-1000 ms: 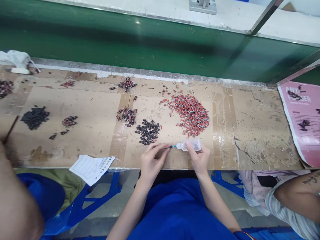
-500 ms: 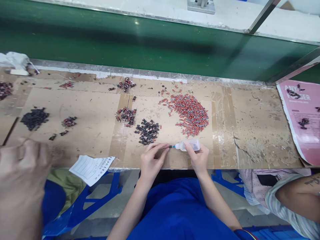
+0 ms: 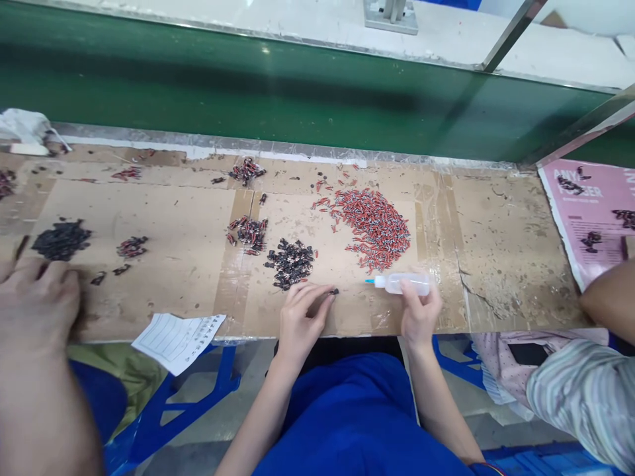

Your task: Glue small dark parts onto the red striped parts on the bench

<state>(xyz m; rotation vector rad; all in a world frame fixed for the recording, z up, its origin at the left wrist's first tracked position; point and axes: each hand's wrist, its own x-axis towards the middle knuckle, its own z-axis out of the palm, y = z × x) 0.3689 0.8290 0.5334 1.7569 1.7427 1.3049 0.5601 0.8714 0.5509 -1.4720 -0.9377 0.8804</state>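
Note:
Between the thumb and forefinger of my left hand (image 3: 303, 316) is a small black part (image 3: 335, 291), pinched by its end. My right hand (image 3: 421, 311) is closed around a clear squeeze bottle (image 3: 407, 283), which lies level with its blue needle tip (image 3: 370, 281) pointing left, apart from the part. Just beyond my left hand is a pile of black parts (image 3: 292, 263) with coppery bits. A large heap of small red-and-silver pieces (image 3: 374, 225) spreads beyond the bottle. A smaller pile of joined red-and-black pieces (image 3: 249, 233) lies farther left.
A co-worker's hand (image 3: 37, 297) rests by a black pile (image 3: 62, 239) at the left. A paper slip (image 3: 178, 340) overhangs the front edge. A green panel (image 3: 297, 99) closes off the back. Another person's arm (image 3: 612, 297) reaches over a pink sheet (image 3: 570, 218) at the right.
My right hand has drawn the bottle to the right, so its needle tip has left the black part. My left hand stays in place. A neighbour's arm has come onto the table at the right.

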